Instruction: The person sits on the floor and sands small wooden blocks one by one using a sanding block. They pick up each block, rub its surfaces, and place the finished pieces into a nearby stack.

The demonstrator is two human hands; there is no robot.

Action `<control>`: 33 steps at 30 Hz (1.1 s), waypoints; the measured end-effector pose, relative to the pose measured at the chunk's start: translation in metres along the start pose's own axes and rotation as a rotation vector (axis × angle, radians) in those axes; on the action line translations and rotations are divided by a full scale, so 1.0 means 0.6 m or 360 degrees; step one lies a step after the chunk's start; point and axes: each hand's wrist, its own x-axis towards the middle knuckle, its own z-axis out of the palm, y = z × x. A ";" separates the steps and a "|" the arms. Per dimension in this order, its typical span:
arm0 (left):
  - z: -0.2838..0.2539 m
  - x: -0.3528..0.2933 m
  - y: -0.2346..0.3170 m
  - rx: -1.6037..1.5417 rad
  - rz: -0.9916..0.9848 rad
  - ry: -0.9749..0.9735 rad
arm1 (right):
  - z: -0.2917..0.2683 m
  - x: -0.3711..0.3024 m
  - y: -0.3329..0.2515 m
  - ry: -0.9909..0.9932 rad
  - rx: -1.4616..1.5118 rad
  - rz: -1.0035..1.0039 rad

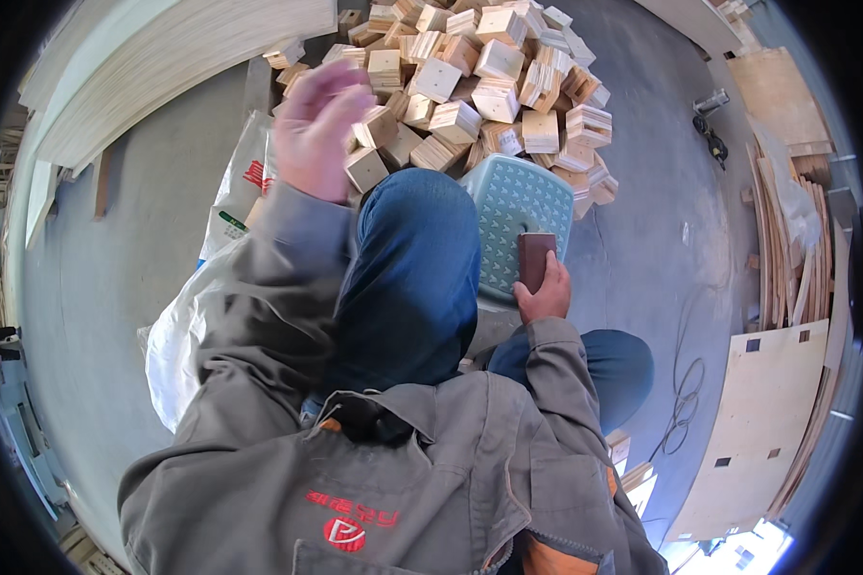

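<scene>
My right hand grips a dark brown rectangular block, with the thumb on one side and the fingers on the other. It looks like a sanding block, though its exact kind is hard to tell. That block rests on or just over the teal plastic stool, whose top has a raised pattern. Up at the left, my left hand is lifted near the edge of a heap of wooden blocks. Motion blurs it; its fingers are bent and apart from the thumb, with nothing seen between them.
White plastic sacks lie left of my knee. Curved in the view, stacked wooden sheets stand at the far left. Boards and thin wood strips lean at the right. A cable coils on the grey floor.
</scene>
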 end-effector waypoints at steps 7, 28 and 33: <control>-0.385 0.003 -0.286 0.1672 -0.0516 -0.0260 | -0.004 -0.002 -0.004 -0.0075 0.0020 -0.0053; -0.472 -0.102 -0.493 0.2393 -0.1591 0.0091 | -0.004 -0.010 -0.012 -0.0006 -0.0105 -0.0163; -0.539 -0.133 -0.501 0.2245 -0.1265 -0.0021 | -0.004 -0.006 -0.016 0.0011 -0.0040 -0.0108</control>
